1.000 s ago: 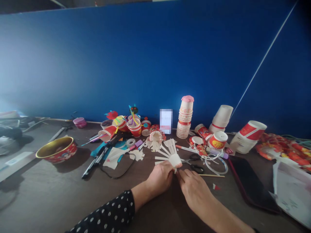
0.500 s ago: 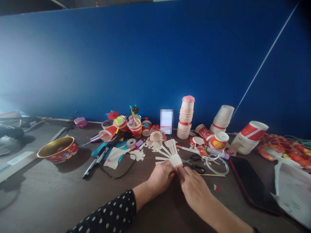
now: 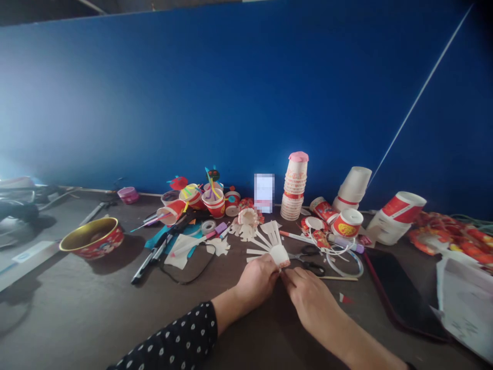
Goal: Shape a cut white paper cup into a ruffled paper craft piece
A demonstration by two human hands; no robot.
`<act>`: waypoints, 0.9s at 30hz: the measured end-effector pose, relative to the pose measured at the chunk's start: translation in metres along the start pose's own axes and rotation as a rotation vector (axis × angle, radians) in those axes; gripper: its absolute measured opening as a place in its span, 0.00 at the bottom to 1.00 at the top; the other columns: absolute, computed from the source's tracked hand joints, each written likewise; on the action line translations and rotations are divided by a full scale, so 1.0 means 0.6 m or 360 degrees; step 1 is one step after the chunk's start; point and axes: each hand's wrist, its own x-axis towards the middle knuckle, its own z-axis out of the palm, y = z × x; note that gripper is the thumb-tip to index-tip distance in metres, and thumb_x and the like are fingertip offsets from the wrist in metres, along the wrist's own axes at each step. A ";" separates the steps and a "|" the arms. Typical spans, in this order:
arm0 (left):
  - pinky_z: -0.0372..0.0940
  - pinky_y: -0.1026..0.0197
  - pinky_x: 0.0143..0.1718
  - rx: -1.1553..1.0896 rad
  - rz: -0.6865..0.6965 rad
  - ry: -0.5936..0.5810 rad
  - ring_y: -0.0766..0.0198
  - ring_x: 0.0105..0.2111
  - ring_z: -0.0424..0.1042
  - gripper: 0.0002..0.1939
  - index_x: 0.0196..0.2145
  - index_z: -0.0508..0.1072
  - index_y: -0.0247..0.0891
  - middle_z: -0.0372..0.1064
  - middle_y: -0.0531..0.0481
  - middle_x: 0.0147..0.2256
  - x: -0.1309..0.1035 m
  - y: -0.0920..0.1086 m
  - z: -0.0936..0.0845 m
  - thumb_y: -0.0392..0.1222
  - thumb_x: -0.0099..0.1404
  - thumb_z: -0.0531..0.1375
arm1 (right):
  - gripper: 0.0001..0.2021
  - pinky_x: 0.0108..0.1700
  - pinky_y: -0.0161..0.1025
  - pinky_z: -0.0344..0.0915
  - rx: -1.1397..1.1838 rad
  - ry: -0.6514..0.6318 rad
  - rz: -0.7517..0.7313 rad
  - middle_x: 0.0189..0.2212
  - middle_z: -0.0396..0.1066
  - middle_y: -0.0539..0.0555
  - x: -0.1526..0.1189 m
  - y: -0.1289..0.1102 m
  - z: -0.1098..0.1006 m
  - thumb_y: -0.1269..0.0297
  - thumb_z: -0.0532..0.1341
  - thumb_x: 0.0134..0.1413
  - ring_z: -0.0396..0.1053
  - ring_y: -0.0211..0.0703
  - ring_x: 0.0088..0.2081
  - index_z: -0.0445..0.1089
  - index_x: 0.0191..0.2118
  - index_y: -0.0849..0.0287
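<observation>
gripping the near edge of the cut paper cup (image 3: 279, 255) with curled fingers, left hand (image 3: 259, 280) and right hand (image 3: 308, 298) nearly meeting, the cup just beyond their fingertips, its white strips fanned away over the dark table (image 3: 185, 318), scissors (image 3: 310, 262) just right of it

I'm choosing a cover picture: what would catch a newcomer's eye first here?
Probably the tall cup stack, topped in pink, before the blue wall. Then, front and centre, the left hand and right hand at a white paper piece, its strips fanned out.
</observation>
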 end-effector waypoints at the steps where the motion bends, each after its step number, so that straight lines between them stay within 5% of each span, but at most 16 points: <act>1: 0.64 0.63 0.36 0.0011 -0.0009 -0.0006 0.62 0.33 0.68 0.09 0.28 0.72 0.34 0.68 0.46 0.31 0.000 0.000 0.001 0.29 0.60 0.53 | 0.16 0.43 0.41 0.61 -0.0012 0.0008 -0.0018 0.37 0.70 0.57 0.000 0.000 0.002 0.81 0.52 0.51 0.66 0.45 0.38 0.70 0.43 0.64; 10: 0.62 0.64 0.33 -0.0075 0.0044 0.0130 0.63 0.30 0.66 0.09 0.26 0.70 0.34 0.66 0.48 0.27 -0.008 -0.004 0.006 0.30 0.60 0.53 | 0.17 0.43 0.40 0.63 -0.0089 0.0055 -0.0036 0.41 0.70 0.57 0.003 0.005 -0.001 0.79 0.51 0.53 0.65 0.45 0.40 0.69 0.46 0.62; 20: 0.62 0.65 0.32 -0.0062 0.0001 0.0063 0.63 0.30 0.66 0.09 0.27 0.73 0.34 0.67 0.48 0.28 -0.005 -0.008 0.004 0.31 0.60 0.55 | 0.18 0.45 0.42 0.64 -0.0158 0.0032 -0.0019 0.46 0.68 0.59 0.006 0.008 0.012 0.79 0.51 0.53 0.65 0.48 0.44 0.68 0.49 0.64; 27: 0.63 0.64 0.33 0.0023 0.0035 0.0053 0.63 0.31 0.67 0.09 0.28 0.73 0.35 0.68 0.48 0.29 0.002 -0.005 0.003 0.32 0.62 0.54 | 0.19 0.45 0.39 0.63 0.0214 0.0091 0.0039 0.41 0.70 0.58 0.005 0.013 -0.005 0.79 0.49 0.54 0.67 0.44 0.41 0.69 0.48 0.62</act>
